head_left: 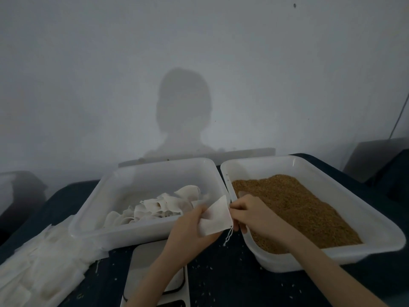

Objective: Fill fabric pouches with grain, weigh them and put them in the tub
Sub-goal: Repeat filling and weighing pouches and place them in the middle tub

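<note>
Your left hand (pixel 190 227) reaches up from the lower middle, forearm angled toward the right, with its fingers curled under an empty fabric pouch (pixel 215 216) and the thumb pressing on its face. The pouch is held flat and tilted, between the two tubs and above the desk (pixel 221 273). Your right hand (pixel 250 212) comes in from the lower right, forearm lying across the near corner of the grain tub (pixel 376 222), and its fingertips pinch the pouch's right edge at the opening. A drawstring (pixel 229 237) hangs loose below that edge.

The brown grain (pixel 298 207) lies just beyond and right of your right hand. Beyond your left hand, the other white tub (pixel 93 218) holds a heap of filled pouches (pixel 159 207). Directly beneath your left forearm sits the scale (pixel 146 262); its display is hidden. To the far left of your left hand, a stack of flat empty pouches (pixel 39 273) rests on the desk. Stray grains (pixel 212 300) dot the dark surface under your arms.
</note>
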The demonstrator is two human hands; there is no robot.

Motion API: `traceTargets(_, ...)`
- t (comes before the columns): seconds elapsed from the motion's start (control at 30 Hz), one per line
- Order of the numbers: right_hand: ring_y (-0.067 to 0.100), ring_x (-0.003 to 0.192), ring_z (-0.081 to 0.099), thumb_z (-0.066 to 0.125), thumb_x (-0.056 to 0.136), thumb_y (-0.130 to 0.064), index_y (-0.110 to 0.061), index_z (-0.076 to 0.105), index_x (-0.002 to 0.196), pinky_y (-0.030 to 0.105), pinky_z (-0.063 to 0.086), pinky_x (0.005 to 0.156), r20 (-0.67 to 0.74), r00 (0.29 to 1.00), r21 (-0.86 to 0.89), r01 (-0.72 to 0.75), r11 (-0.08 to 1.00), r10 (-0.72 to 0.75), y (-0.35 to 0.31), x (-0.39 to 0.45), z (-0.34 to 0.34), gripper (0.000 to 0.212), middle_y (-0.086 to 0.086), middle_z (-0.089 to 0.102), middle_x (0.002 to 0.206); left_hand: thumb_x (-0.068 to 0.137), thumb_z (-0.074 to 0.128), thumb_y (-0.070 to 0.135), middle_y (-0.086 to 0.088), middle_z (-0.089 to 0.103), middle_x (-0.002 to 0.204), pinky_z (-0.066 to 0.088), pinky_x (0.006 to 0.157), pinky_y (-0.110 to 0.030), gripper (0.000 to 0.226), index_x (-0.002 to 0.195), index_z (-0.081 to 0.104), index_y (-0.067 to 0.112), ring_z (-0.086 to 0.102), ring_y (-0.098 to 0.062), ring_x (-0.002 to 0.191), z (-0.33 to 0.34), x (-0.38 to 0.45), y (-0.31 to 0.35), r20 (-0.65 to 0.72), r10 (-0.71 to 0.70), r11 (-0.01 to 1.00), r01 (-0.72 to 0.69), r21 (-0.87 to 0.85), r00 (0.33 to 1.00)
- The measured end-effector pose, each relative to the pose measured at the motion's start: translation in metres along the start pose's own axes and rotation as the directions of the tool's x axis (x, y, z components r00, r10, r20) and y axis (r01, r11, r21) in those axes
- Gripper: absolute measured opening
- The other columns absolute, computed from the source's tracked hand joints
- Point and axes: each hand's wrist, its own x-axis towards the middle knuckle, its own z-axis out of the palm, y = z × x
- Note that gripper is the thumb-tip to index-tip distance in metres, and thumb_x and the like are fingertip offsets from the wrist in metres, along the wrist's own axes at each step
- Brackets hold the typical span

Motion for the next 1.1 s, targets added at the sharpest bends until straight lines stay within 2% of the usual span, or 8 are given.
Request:
traceTargets(0.17, 0.001, 0.042, 0.050, 0.054, 0.089, -0.014, -0.023, 0.055, 0.049, 0.016, 0.042, 0.051, 0.013, 1.000, -0.088, 0.023, 0.996, -0.022, 0.000, 0.003, 0.008, 0.042, -0.008, 0.057, 0.046, 0.062, 0.059, 0.068, 0.039, 0.036, 0.115, 0.027, 0.090, -0.007, 0.085, 0.137, 0.026, 0.047, 0.032, 0.023, 0.107, -0.005, 0.001, 0.012, 0.056, 0.101, 0.993, -0.104, 0.052, 0.993)
traceTargets(0.3, 0.002, 0.044, 0.051, 0.058, 0.090, -0.024, -0.029, 0.055, 0.043, 0.017, 0.045, 0.053, 0.032, 0.998, -0.063, 0.055, 0.996, -0.053, -0.004, 0.002, 0.006, 0.047, -0.006, 0.058, 0.047, 0.067, 0.065, 0.062, 0.027, 0.050, 0.113, 0.041, 0.087, -0.011, 0.069, 0.129, 0.043, 0.041, 0.048, 0.012, 0.104, -0.006, 0.008, 0.017, 0.083, 0.053, 0.998, -0.049, -0.042, 0.995)
traceTargets(0.47, 0.006, 0.047, 0.052, 0.057, 0.092, -0.019, -0.030, 0.055, 0.041, 0.018, 0.044, 0.054, -0.009, 0.998, -0.079, 0.064, 0.995, -0.065, -0.004, 0.000, 0.000, 0.052, 0.002, 0.063, 0.055, 0.065, 0.062, 0.052, 0.011, 0.053, 0.087, 0.045, 0.064, -0.020, 0.028, 0.082, 0.049, 0.033, 0.053, -0.003, 0.077, -0.001, 0.011, 0.014, 0.077, 0.082, 0.996, -0.080, -0.027, 0.994)
traceTargets(0.7, 0.006, 0.049, 0.052, 0.055, 0.095, -0.032, -0.020, 0.061, 0.056, 0.018, 0.043, 0.055, 0.010, 1.000, -0.032, 0.019, 0.999, -0.019, 0.012, -0.002, -0.013, 0.041, -0.004, 0.060, 0.052, 0.074, 0.068, 0.041, 0.007, 0.060, 0.085, 0.054, 0.069, -0.038, 0.033, 0.096, 0.050, 0.024, 0.059, -0.006, 0.073, 0.004, 0.013, 0.010, 0.145, 0.022, 1.000, -0.021, -0.008, 0.989)
traceTargets(0.8, 0.006, 0.049, 0.058, 0.053, 0.095, -0.039, -0.019, 0.066, 0.063, 0.016, 0.045, 0.052, -0.130, 0.990, -0.112, -0.070, 0.991, 0.055, 0.033, 0.004, -0.032, 0.040, -0.003, 0.065, 0.056, 0.076, 0.065, 0.042, 0.009, 0.060, 0.083, 0.054, 0.069, -0.035, 0.030, 0.096, 0.047, 0.029, 0.058, -0.004, 0.072, 0.002, 0.014, 0.010, 0.157, 0.032, 0.998, -0.040, 0.050, 0.987)
traceTargets(0.9, 0.006, 0.043, 0.052, 0.052, 0.092, -0.047, -0.021, 0.058, 0.061, 0.018, 0.043, 0.047, -0.246, 0.953, -0.471, -0.275, 0.838, 0.175, 0.066, 0.009, -0.056, 0.041, -0.006, 0.058, 0.052, 0.076, 0.062, 0.042, 0.007, 0.060, 0.080, 0.053, 0.070, -0.036, 0.029, 0.096, 0.045, 0.030, 0.057, -0.005, 0.070, -0.001, 0.014, 0.009, 0.188, 0.058, 0.994, -0.075, 0.080, 0.980)
traceTargets(1.03, 0.015, 0.064, 0.060, 0.051, 0.086, -0.062, -0.020, 0.057, 0.079, 0.028, 0.052, 0.059, 0.036, 0.828, -0.708, -0.374, 0.599, 0.559, 0.094, 0.017, -0.053, 0.043, -0.001, 0.060, 0.077, 0.074, 0.062, 0.042, 0.009, 0.061, 0.084, 0.053, 0.072, -0.036, 0.036, 0.106, 0.048, 0.031, 0.058, -0.005, 0.073, -0.003, 0.014, 0.006, 0.200, 0.050, 0.996, -0.064, 0.066, 0.979)
traceTargets(1.1, 0.011, 0.064, 0.057, 0.057, 0.086, -0.055, -0.020, 0.059, 0.093, 0.022, 0.047, 0.053, 0.102, 0.791, -0.771, -0.320, 0.550, 0.604, 0.095, 0.020, -0.047, 0.035, -0.004, 0.058, 0.080, 0.073, 0.061, 0.044, 0.011, 0.062, 0.086, 0.054, 0.073, -0.033, 0.042, 0.111, 0.047, 0.034, 0.059, -0.002, 0.075, -0.003, 0.013, 0.004, 0.215, 0.044, 0.997, -0.055, 0.048, 0.976)
